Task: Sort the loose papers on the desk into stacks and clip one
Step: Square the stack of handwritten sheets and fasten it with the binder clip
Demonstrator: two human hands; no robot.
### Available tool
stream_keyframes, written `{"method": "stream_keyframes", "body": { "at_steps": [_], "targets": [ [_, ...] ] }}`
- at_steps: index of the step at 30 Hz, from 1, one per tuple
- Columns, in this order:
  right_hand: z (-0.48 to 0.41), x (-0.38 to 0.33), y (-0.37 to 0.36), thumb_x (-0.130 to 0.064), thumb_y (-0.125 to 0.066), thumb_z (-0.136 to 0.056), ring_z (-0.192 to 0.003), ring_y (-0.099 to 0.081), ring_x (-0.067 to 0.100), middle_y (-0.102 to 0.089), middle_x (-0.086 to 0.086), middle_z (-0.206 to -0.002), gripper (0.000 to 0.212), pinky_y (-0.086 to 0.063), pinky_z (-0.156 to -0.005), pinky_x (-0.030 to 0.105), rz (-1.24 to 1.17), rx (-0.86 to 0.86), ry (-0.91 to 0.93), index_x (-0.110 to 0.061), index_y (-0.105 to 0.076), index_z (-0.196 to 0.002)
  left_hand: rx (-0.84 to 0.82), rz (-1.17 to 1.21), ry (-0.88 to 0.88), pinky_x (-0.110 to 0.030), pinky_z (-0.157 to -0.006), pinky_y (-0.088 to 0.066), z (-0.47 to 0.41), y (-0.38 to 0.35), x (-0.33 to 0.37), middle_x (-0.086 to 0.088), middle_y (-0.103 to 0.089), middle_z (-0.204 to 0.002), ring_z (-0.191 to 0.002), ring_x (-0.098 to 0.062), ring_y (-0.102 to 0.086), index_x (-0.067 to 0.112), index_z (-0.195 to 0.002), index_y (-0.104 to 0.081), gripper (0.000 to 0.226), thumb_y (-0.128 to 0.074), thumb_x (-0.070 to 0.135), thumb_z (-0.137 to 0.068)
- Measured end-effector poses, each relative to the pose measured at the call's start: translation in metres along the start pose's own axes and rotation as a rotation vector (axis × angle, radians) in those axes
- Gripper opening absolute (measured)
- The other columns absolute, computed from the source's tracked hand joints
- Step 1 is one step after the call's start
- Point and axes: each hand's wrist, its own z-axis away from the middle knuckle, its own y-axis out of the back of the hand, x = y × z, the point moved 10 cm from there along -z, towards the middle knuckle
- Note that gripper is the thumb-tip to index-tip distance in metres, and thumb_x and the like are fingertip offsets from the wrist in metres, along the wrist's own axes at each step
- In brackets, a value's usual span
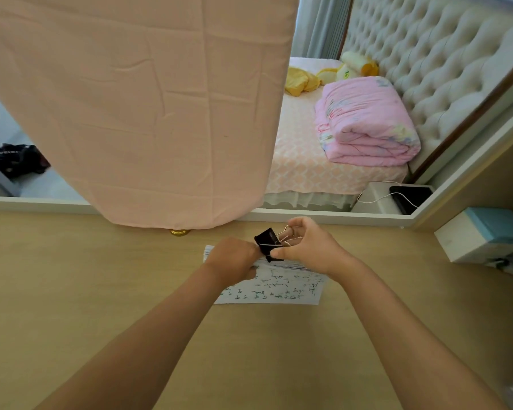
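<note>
R fingers (296, 224) curled, thumb opposite, pinching wire handles (289, 236) of black clip (267, 239). Clip body just L of those fingers, up against L hand (234, 258). L fingers curled down over far edge of stack (282, 287), gripping it; tips hidden. R hand (311, 248) above same edge. Stack flat on desk (86, 291), under both hands and nearer than fingers.

Step in hand, prob.: clipping, w/ sorting seemingly done and only one stack in view. Next: squeeze handles hard, slide mouth over far edge betw. the hands, release.

Mouth apparently facing down-L toward that edge; how far agape, can't tell. Clip's long axis tilted, roughly R fingers to L hand. Stack's long axis across, L–R.
</note>
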Motion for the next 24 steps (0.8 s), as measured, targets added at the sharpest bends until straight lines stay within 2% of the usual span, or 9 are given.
{"method": "stream_keyframes", "body": {
  "at_steps": [3, 7, 10, 12, 15, 19, 22, 24],
  "targets": [
    [0.003, -0.012, 0.006, -0.035, -0.095, -0.056, -0.096, -0.067, 0.0, -0.067, -0.014, -0.107, 0.08, -0.054, -0.083, 0.022, 0.103, 0.066, 0.059, -0.024, -0.054, -0.125, -0.001, 0.002, 0.008, -0.031, -0.063, -0.041, -0.001, -0.001, 0.0, -0.004, -0.067, -0.098, -0.082, -0.026, -0.063, 0.019, -0.117, -0.057, 0.028, -0.054, 0.025, -0.09],
    [0.005, -0.033, 0.015, -0.036, -0.092, -0.062, -0.111, -0.057, 0.006, -0.058, -0.01, -0.124, 0.077, -0.046, -0.095, 0.023, 0.296, 0.259, 0.248, -0.022, -0.053, -0.126, 0.018, 0.021, -0.012, -0.03, -0.057, -0.04, -0.002, -0.003, 0.0, -0.003, -0.068, -0.09, -0.073, -0.025, -0.062, 0.018, -0.111, -0.056, 0.025, -0.055, 0.027, -0.087],
    [0.003, -0.036, -0.001, -0.034, -0.092, -0.063, -0.109, -0.058, 0.011, -0.057, -0.005, -0.12, 0.079, -0.048, -0.094, 0.025, 0.392, 0.228, 0.302, -0.021, -0.05, -0.128, 0.015, 0.024, -0.018, -0.029, -0.057, -0.037, -0.002, -0.003, 0.0, -0.003, -0.068, -0.09, -0.074, -0.026, -0.063, 0.017, -0.11, -0.056, 0.024, -0.056, 0.024, -0.087],
    [0.002, -0.029, -0.014, -0.039, -0.092, -0.06, -0.107, -0.06, 0.01, -0.057, -0.008, -0.115, 0.083, -0.05, -0.094, 0.025, 0.361, 0.173, 0.288, -0.022, -0.05, -0.13, 0.014, 0.012, -0.016, -0.029, -0.058, -0.036, -0.002, -0.002, 0.0, -0.002, -0.069, -0.09, -0.074, -0.025, -0.064, 0.018, -0.108, -0.056, 0.022, -0.056, 0.022, -0.087],
    [0.005, -0.025, -0.015, -0.042, -0.09, -0.06, -0.102, -0.063, 0.005, -0.062, -0.014, -0.109, 0.08, -0.053, -0.094, 0.026, 0.285, 0.207, 0.31, -0.026, -0.052, -0.129, -0.008, 0.024, 0.012, -0.031, -0.06, -0.039, -0.002, -0.001, -0.002, -0.003, -0.068, -0.089, -0.076, -0.026, -0.064, 0.017, -0.101, -0.058, 0.015, -0.057, 0.022, -0.087],
    [0.003, -0.014, -0.009, -0.039, -0.092, -0.059, -0.106, -0.065, 0.003, -0.066, -0.017, -0.109, 0.079, -0.05, -0.097, 0.024, 0.168, 0.208, 0.228, -0.028, -0.056, -0.128, -0.006, 0.018, 0.013, -0.03, -0.06, -0.035, -0.001, -0.003, -0.003, -0.004, -0.068, -0.09, -0.076, -0.026, -0.062, 0.016, -0.101, -0.059, 0.016, -0.057, 0.024, -0.087],
    [0.009, -0.018, 0.0, -0.026, -0.091, -0.066, -0.104, -0.066, -0.001, -0.068, -0.013, -0.109, 0.066, -0.052, -0.098, 0.025, 0.134, 0.247, 0.262, -0.022, -0.062, -0.125, 0.026, 0.024, -0.017, -0.03, -0.058, -0.032, -0.002, -0.002, -0.001, -0.003, -0.067, -0.089, -0.068, -0.023, -0.053, 0.017, -0.112, -0.056, 0.026, -0.057, 0.024, -0.087],
    [0.014, -0.021, 0.013, -0.017, -0.088, -0.071, -0.101, -0.067, -0.003, -0.07, -0.011, -0.107, 0.057, -0.054, -0.095, 0.023, 0.118, 0.291, 0.277, -0.018, -0.065, -0.124, 0.028, 0.037, -0.021, -0.03, -0.057, -0.031, -0.002, -0.004, -0.002, -0.003, -0.066, -0.087, -0.065, -0.022, -0.048, 0.017, -0.112, -0.056, 0.026, -0.057, 0.025, -0.087]
  ]
}}
